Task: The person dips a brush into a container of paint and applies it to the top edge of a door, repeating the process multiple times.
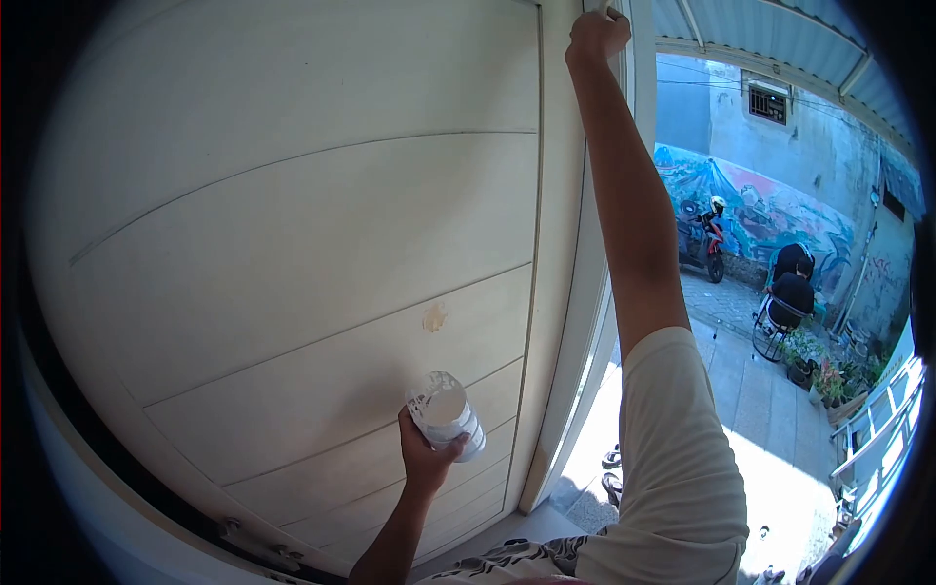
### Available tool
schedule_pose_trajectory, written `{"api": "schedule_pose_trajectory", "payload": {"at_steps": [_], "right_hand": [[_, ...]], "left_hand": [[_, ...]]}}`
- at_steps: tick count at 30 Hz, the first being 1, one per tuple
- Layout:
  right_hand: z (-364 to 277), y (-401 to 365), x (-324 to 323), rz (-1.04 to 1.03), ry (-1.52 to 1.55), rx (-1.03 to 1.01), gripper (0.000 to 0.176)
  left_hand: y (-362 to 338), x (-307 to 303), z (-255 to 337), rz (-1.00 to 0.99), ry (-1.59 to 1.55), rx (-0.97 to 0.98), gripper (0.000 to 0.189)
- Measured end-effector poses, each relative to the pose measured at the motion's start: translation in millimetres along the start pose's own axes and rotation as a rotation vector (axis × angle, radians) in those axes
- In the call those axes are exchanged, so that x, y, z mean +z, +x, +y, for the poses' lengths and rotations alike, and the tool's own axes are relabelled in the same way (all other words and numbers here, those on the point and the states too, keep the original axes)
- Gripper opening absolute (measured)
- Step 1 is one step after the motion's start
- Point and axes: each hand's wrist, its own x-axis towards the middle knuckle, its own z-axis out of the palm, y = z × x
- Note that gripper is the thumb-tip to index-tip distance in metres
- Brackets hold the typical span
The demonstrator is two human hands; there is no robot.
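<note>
My left hand [426, 456] is wrapped round a clear plastic tub [472, 436] of white paint, smeared inside its rim. The tub tilts towards me in front of a large cream panelled door [322, 244]. A little above the tub, the door has a round mark [435, 317]. At the top of the view, my right hand [598, 35] is raised high beside the white door frame [560, 322], its fingers closed. A short piece of a pale handle [606, 6] shows at this hand; its far end is out of view.
Outside the doorway, sandals [612, 486] lie on the ground near the frame. Farther off are a motorcycle [704, 244], a person in dark clothes [790, 292] on a chair, potted plants [805, 356] and a painted wall [770, 205]. Door hardware [287, 556] shows at the lower left.
</note>
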Motion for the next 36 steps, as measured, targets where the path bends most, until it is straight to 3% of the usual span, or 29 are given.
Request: {"api": "schedule_pose_trajectory", "payload": {"at_steps": [1,3,4,8,10,13,14,15,16,17,18,22,24,26,28,32,33,36], "right_hand": [[-8.5,-8.3,11.2,-0.001,0.006,0.003,0.03],[-39.6,-39.2,44.4,0.118,-0.758,-0.214,0.03],[-40.7,-50.8,53.5,0.118,-0.757,-0.212,0.03],[-37.9,-123.8,94.6,-0.241,-0.943,-0.488,0.026],[-54.5,-172.2,116.7,-0.487,-0.936,-0.418,0.024],[-50.0,-151.0,111.1,-0.518,-0.947,-0.308,0.025],[-41.4,-127.7,99.9,-0.432,-0.927,-0.368,0.026],[-46.1,-111.8,90.8,-0.341,-0.941,-0.242,0.028],[-28.0,-79.8,64.0,-0.272,-0.956,-0.358,0.03],[-35.0,-65.2,47.5,-0.224,-0.872,-0.155,0.028],[-28.4,-43.1,24.6,-0.179,-0.903,-0.223,0.032],[-15.3,-9.4,-5.5,0.006,-0.865,-0.147,0.036],[-24.2,-34.9,24.9,0.015,-0.904,-0.151,0.036],[-33.2,-73.7,77.3,0.003,-0.99,-0.197,0.025],[-42.5,-117.4,125.8,-0.036,-0.721,-0.074,0.023],[-52.1,-176.7,157.6,-0.381,-0.759,-0.256,0.023],[-47.6,-170.2,154.1,-0.473,-0.834,-0.491,0.024],[-53.7,-157.4,142.6,-0.599,-0.809,-0.464,0.023]], "left_hand": [[0.5,-0.9,-0.1,0.005,0.002,0.004,0.085],[-0.4,-0.4,-2.0,0.023,0.003,0.009,0.085],[-0.9,-0.2,-2.7,0.025,0.004,0.01,0.085],[-0.2,-3.6,-6.8,0.028,0.015,0.021,0.085],[-0.6,-5.8,-6.2,0.018,0.016,0.026,0.085],[-1.4,-0.9,-0.4,0.019,0.024,0.021,0.086],[-1.5,-0.2,1.1,0.024,0.018,0.017,0.086],[-1.3,-0.2,1.7,0.03,0.011,0.013,0.086],[-1.8,-1.1,0.7,0.035,0.013,0.013,0.086],[-2.1,-2.0,-1.4,0.038,0.013,0.023,0.086],[-1.4,-2.5,-3.7,0.042,0.012,0.035,0.086],[-1.4,-1.4,-5.8,0.055,0.033,0.055,0.085],[-1.9,-1.0,-3.0,0.046,0.039,0.041,0.085],[-2.0,-0.2,-2.0,0.051,0.03,0.04,0.085],[-1.5,0.8,-1.1,0.053,0.019,0.037,0.084],[-1.5,-1.5,1.0,0.031,-0.003,0.01,0.085],[-1.5,2.7,3.8,0.03,-0.016,0.004,0.085],[-1.4,0.5,2.5,0.028,0.024,-0.002,0.085]]}}
